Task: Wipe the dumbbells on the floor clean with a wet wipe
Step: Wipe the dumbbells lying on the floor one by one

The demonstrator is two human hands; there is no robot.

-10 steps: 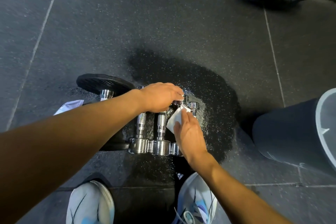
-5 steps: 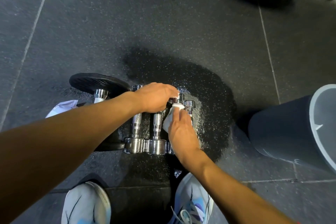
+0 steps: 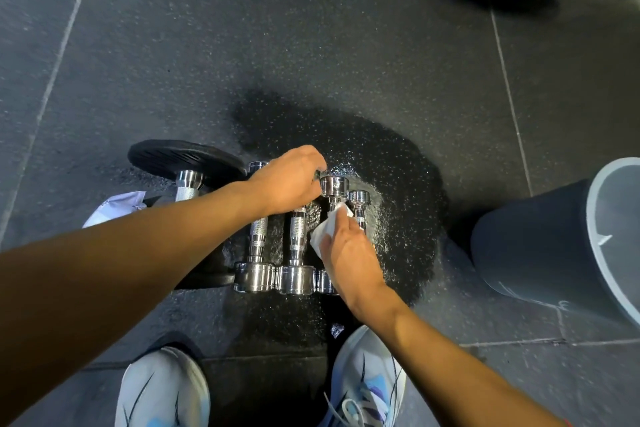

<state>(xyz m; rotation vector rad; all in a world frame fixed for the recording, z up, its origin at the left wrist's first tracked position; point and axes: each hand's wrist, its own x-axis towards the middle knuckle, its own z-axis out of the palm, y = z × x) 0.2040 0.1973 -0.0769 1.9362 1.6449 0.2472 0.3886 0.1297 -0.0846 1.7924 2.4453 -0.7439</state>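
wet wipe on the third chrome dumbbell

nearest were two white sneakers (image 3: pixel 367 381). beyond them, chrome dumbbells (image 3: pixel 297 246) lay side by side on a wet patch (image 3: pixel 398 184) of the dark rubber floor (image 3: pixel 173 45). the right hand (image 3: pixel 349 260) pressed a folded white wet wipe (image 3: pixel 329 229) against the third dumbbell's handle, fingers curled round the wipe. the left hand (image 3: pixel 287 180) gripped the far ends of the dumbbells, fingers curled over them. a grey bin (image 3: pixel 540 246) stood right, a black weight plate (image 3: pixel 183 158) far left.
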